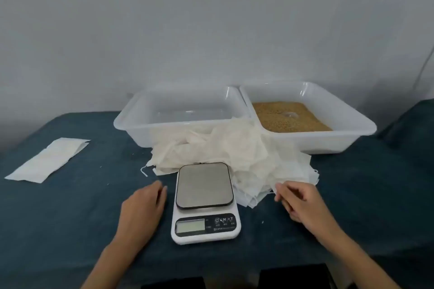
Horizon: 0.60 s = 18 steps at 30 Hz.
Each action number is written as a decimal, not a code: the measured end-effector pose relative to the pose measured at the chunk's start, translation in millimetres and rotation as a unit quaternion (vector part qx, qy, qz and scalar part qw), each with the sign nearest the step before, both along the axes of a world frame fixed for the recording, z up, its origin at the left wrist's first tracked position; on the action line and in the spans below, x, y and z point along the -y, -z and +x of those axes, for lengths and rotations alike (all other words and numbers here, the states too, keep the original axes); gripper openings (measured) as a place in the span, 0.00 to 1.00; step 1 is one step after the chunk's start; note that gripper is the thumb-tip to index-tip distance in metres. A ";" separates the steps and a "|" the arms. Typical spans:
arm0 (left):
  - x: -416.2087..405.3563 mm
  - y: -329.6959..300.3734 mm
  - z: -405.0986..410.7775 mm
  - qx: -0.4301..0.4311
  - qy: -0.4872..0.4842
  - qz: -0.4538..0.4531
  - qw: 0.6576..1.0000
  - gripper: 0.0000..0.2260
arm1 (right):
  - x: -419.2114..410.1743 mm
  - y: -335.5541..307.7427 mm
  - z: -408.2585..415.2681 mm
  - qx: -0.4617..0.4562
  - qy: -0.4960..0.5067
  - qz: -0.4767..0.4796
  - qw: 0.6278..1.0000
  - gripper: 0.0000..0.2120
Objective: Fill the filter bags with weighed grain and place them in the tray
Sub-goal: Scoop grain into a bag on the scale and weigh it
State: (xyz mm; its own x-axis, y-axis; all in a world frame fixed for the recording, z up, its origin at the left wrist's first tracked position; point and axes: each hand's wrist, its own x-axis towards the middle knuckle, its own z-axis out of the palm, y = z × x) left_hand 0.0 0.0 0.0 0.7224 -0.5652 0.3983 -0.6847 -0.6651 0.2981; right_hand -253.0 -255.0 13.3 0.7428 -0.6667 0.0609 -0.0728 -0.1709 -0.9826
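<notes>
— Where are the filter bags?

— A loose heap of filter bags (pixel 225 148) lies on the blue-covered counter (pixel 70 218), just in front of the two white trays and behind the scale (pixel 205 202). The heap spills to the right of the scale. One flat bag (pixel 47 159) lies apart at the far left.

— And the trays?

— The left tray (pixel 131 122) holds no grain or bags that I can see. The right tray (pixel 352 129) holds the grain (pixel 288 117), with a small clear scoop or cup half sunk in it.

— The hands?

— The left hand (pixel 143 204) rests near the left edge of the scale, fingers straight and close together, holding nothing. The right hand (pixel 298 202) is at the near right edge of the heap, fingers curled, fingertips pinching the edge of a bag.

— The scale?

— Its steel platform is bare; the display is too blurred to read.
</notes>
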 end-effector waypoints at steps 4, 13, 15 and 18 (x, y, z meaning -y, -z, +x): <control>-0.8 -6.5 -9.0 0.001 -0.002 -0.018 1.000 0.17 | -0.7 1.9 4.1 -0.028 0.011 -0.035 0.999 0.19; 96.6 -83.5 -48.2 0.012 0.267 -0.069 0.961 0.06 | 0.5 5.3 3.4 -0.025 0.005 -0.036 0.999 0.19; 123.6 -90.9 -49.0 0.042 0.286 0.043 0.956 0.12 | 0.5 4.8 3.0 -0.022 0.006 -0.029 0.999 0.19; 145.7 -93.3 -43.3 0.124 0.266 0.186 0.938 0.11 | 0.0 4.0 2.7 -0.025 0.009 -0.034 0.999 0.18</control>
